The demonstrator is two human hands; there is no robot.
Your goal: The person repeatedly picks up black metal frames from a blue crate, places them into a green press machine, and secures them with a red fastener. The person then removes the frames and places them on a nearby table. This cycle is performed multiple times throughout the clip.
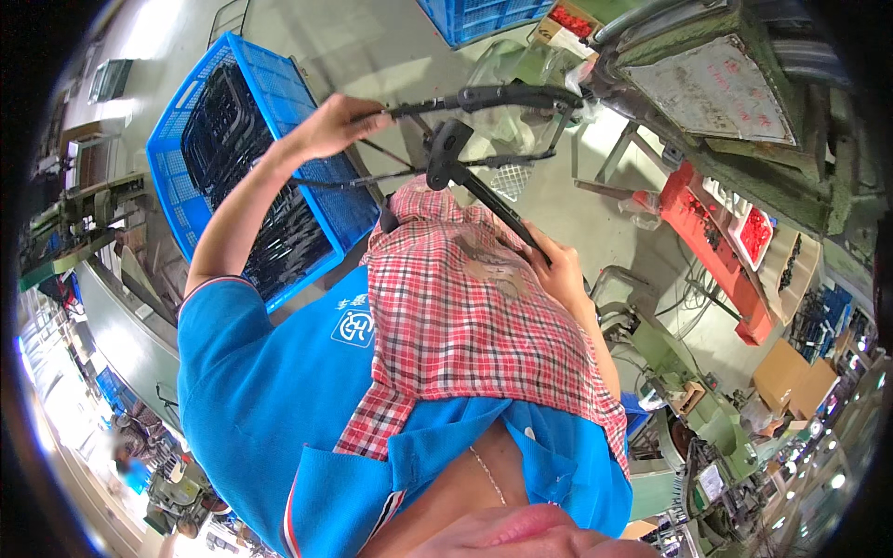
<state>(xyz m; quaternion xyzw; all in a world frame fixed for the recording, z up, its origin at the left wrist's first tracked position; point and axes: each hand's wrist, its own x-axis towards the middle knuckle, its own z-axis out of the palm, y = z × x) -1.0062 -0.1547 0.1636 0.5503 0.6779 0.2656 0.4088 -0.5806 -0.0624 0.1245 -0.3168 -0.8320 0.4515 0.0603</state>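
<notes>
Left hand (326, 126): fingers closed around a thin black rod (446, 104), steadying it.
Right hand (556, 270): fingers gripping black wiper arm (474, 181), lifted clear of the blue crate (200, 93).

Bright, even workshop lighting; pale glare washes the concrete floor (372, 56) at upper left and blows out the lower-left rim. Small lamps glint at lower right. Shadows are soft. Strong fisheye curvature bends edges toward a black vignette; periphery blurs, centre stays sharp.
</notes>
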